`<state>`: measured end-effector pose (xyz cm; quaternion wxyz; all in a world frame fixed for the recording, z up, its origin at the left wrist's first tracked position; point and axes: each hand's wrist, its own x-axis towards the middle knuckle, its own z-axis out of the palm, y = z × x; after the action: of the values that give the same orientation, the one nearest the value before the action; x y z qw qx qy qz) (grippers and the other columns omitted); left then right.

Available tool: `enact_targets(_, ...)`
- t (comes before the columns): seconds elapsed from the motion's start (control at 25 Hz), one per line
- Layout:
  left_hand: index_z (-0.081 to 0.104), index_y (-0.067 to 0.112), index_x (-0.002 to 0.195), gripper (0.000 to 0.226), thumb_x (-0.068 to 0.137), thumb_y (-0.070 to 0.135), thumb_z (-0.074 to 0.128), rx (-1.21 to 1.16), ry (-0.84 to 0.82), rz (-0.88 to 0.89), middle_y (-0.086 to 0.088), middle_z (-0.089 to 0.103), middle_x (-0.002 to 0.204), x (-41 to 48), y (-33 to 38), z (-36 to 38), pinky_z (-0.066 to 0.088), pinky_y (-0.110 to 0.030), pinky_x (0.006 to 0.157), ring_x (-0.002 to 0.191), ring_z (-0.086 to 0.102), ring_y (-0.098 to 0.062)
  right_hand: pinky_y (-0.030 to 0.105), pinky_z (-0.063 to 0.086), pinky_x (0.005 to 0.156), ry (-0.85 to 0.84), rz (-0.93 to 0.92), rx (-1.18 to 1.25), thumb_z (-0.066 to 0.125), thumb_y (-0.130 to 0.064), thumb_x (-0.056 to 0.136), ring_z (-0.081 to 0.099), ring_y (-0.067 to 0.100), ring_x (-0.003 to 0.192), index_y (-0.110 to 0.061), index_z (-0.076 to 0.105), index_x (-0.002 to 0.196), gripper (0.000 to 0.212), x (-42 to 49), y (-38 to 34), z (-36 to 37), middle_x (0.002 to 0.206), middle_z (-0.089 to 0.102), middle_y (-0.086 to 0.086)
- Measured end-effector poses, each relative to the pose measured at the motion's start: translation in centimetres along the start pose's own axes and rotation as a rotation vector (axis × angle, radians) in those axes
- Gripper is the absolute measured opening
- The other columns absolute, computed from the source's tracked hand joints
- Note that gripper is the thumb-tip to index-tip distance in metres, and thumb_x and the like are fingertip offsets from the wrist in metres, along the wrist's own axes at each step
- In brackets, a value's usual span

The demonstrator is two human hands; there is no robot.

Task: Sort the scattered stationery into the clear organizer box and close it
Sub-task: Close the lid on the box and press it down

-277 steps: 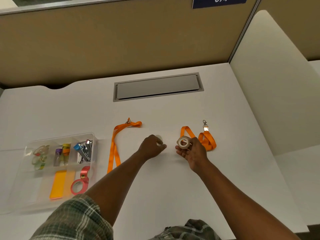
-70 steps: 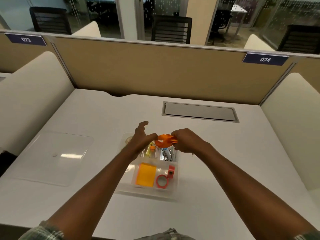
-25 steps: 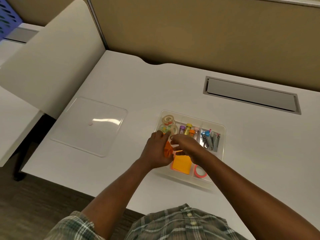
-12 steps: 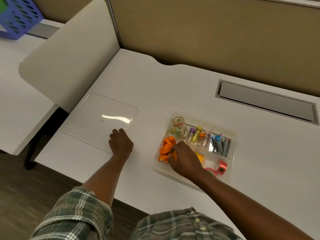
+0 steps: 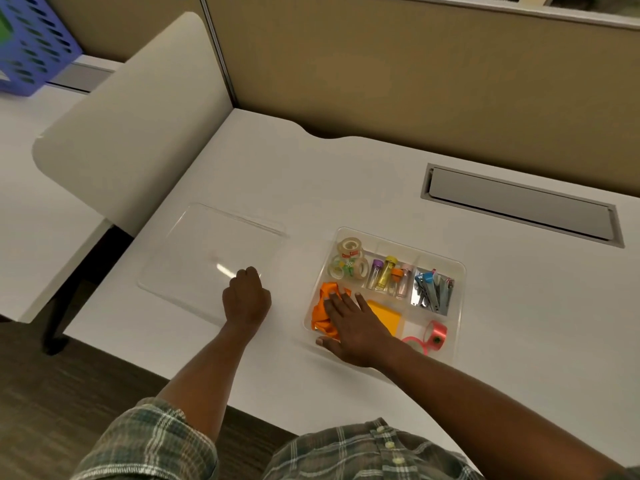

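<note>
The clear organizer box (image 5: 460, 306) sits open on the white desk, right of centre. It holds tape rolls (image 5: 349, 245), small coloured tubes (image 5: 384, 277), metal clips (image 5: 431, 292), an orange sticky pad (image 5: 386, 317), a pink tape dispenser (image 5: 434, 336) and bunched orange lanyards (image 5: 320, 306). My right hand (image 5: 353, 327) lies flat with fingers spread, pressing on the lanyards in the near left compartment. The clear lid (image 5: 194, 251) lies on the desk left of the box. My left hand (image 5: 246, 299) is curled on the lid's near right corner.
A grey cable hatch (image 5: 519, 209) is set into the desk at the back right. A white side divider (image 5: 131, 126) borders the desk on the left, with a blue crate (image 5: 27, 46) on the neighbouring desk. A tan partition (image 5: 415, 81) closes the back.
My right hand has flattened over the lanyards, which lie in the box. My left hand has moved onto the lid's corner and curled there.
</note>
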<state>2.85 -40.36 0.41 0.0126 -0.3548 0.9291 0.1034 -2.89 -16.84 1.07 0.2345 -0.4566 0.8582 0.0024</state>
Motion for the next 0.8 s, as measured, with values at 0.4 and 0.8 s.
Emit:
enact_targets(0.4, 0.050, 0.006, 0.079, 0.008, 0.076, 0.003, 0.057, -0.252, 0.484, 0.383, -0.011, 0.052, 0.072, 1.0, 8.9, -8.8, 0.037, -0.030, 0.046, 0.058, 0.049, -0.026, 0.039, 0.032, 0.116, 0.520, 0.176, 0.492, 0.050, -0.049, 0.098, 0.036, 0.026, 0.142, -0.012, 0.035, 0.151, 0.066, -2.2, 2.4, -5.9, 0.155, 0.041, 0.010)
enact_targets(0.8, 0.048, 0.011, 0.118, 0.029, 0.090, 0.013, 0.058, -1.006, 0.380, 0.583, -0.003, 0.065, 0.079, -2.9, 16.4, -15.6, 0.053, -0.015, 0.059, 0.064, 0.064, -0.015, 0.049, 0.035, 0.115, 0.834, 0.725, 1.075, 0.045, -0.062, 0.095, 0.038, 0.029, 0.142, -0.017, 0.028, 0.153, 0.076, -8.3, 14.1, -11.0, 0.158, 0.036, 0.010)
